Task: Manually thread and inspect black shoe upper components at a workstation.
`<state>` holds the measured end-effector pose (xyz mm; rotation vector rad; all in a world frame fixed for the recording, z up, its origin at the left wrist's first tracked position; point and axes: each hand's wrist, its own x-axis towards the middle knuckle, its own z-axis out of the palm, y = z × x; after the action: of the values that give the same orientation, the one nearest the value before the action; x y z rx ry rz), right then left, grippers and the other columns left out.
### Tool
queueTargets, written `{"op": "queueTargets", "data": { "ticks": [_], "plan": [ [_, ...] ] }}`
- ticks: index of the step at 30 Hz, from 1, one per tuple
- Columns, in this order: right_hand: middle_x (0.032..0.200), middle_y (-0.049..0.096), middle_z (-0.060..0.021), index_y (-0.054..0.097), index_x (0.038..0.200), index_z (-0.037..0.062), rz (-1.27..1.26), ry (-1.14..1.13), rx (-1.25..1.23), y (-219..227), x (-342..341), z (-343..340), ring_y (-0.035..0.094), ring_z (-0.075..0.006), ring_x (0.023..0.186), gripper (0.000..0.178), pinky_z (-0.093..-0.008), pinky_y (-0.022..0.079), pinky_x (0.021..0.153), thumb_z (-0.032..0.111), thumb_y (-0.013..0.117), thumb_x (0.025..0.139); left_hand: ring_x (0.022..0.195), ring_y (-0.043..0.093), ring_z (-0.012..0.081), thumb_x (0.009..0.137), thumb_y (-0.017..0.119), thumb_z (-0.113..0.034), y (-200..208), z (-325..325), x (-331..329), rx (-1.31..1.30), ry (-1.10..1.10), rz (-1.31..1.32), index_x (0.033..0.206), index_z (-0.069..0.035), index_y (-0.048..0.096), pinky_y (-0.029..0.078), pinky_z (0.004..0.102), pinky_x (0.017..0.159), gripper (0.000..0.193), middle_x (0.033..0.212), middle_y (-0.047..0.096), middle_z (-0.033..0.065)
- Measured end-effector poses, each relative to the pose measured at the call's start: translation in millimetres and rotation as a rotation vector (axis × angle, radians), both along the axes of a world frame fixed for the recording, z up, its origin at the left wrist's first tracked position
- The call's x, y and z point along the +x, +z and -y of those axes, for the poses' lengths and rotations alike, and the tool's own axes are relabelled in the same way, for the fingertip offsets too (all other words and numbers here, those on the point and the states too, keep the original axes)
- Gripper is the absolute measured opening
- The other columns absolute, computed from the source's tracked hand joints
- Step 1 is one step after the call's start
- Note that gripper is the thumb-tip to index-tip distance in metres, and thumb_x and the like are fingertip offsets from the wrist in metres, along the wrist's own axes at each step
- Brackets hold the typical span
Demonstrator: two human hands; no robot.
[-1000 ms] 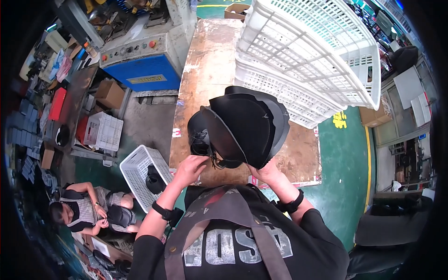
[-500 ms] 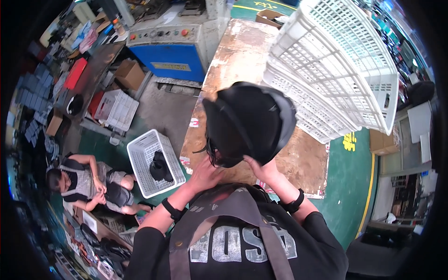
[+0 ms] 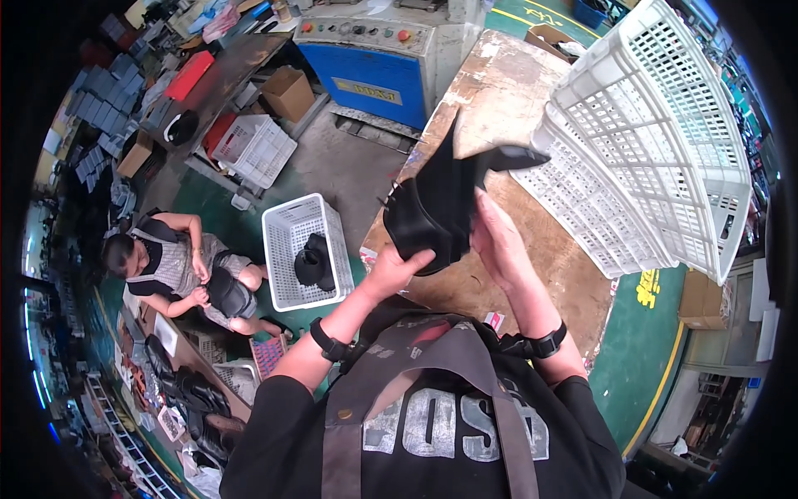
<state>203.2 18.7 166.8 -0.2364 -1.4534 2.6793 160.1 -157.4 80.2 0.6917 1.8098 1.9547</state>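
Black pieces (image 3: 432,204) have turned, left hand (image 3: 395,270) clamped on, right hand (image 3: 499,239) alongside, grip unclear; yellow lettering (image 3: 647,287) flanks the surface (image 3: 573,283).

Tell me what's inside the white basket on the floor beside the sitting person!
A small black heap lies in the white basket, with holed plastic showing around it. What's under the heap is hidden.

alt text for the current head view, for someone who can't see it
A person's left hand grips black curved pieces over a worn wooden table, the right hand alongside them. White plastic crates are at right; at left, a seated co-worker is near a white crate holding black items.
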Motion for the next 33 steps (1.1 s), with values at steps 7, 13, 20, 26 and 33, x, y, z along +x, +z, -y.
{"op": "queueTargets", "data": {
  "ticks": [7, 13, 20, 26, 33],
  "plan": [
    [0.107, 0.06, -0.0123, 0.058, 0.101, -0.0016, -0.144, -0.263, 0.323, -13.6, 3.8, -30.3, 0.059, -0.0176, 0.094, 0.031, -0.0268, 0.047, 0.074, 0.025, 0.043, 0.096, 0.091, 0.061, 0.0226, 0.087, 0.057, -0.025, 25.4, 43.6, -21.9, 0.591, 0.064, 0.593, 0.115, 0.001, 0.051, 0.044, 0.0429, 0.092, 0.039, 0.098, 0.062, 0.0102],
    [0.13, 0.045, -0.0094, 0.031, 0.135, 0.0059, 0.161, -0.046, -0.125, -50.8, 15.3, -33.7, 0.05, -0.0188, 0.113, 0.051, -0.0318, 0.047, 0.084, 0.026, 0.051, 0.093, 0.056, 0.044, 0.0148, 0.08, 0.06, -0.03, 20.9, 67.7, -27.8, 0.899, -0.082, 0.509, 0.064, -0.01, 0.051, 0.04, 0.0431, 0.089, 0.027, 0.058, 0.04, -0.0009],
    [0.119, 0.053, -0.0074, 0.044, 0.125, 0.0031, 0.204, 0.195, -0.217, -46.6, 13.3, -3.2, 0.051, -0.0188, 0.111, 0.049, -0.0344, 0.045, 0.091, 0.007, 0.065, 0.081, 0.06, 0.052, 0.0218, 0.074, 0.065, -0.026, 35.8, 56.9, -28.8, 0.805, -0.331, 0.343, 0.088, -0.003, 0.054, 0.04, 0.0453, 0.086, 0.029, 0.063, 0.053, 0.0064],
    [0.112, 0.056, -0.0051, 0.052, 0.115, 0.0037, 0.095, -0.076, -0.033, -37.6, 16.9, -11.6, 0.053, -0.017, 0.104, 0.04, -0.0311, 0.041, 0.091, -0.002, 0.065, 0.078, 0.087, 0.057, 0.0342, 0.065, 0.066, -0.014, 27.5, 60.2, -37.2, 0.624, -0.415, 0.058, 0.094, 0.004, 0.062, 0.041, 0.0473, 0.086, 0.034, 0.08, 0.062, 0.0156],
    [0.112, 0.057, -0.0051, 0.053, 0.115, 0.0038, 0.016, -0.141, 0.028, -23.3, 18.2, -17.5, 0.053, -0.0158, 0.103, 0.037, -0.0302, 0.042, 0.09, -0.003, 0.064, 0.08, 0.091, 0.055, 0.031, 0.067, 0.072, -0.027, 18.3, 60.9, -36.3, 0.438, -0.248, 0.187, 0.079, -0.001, 0.062, 0.038, 0.0426, 0.087, 0.031, 0.084, 0.058, 0.0147]
  ]
}}
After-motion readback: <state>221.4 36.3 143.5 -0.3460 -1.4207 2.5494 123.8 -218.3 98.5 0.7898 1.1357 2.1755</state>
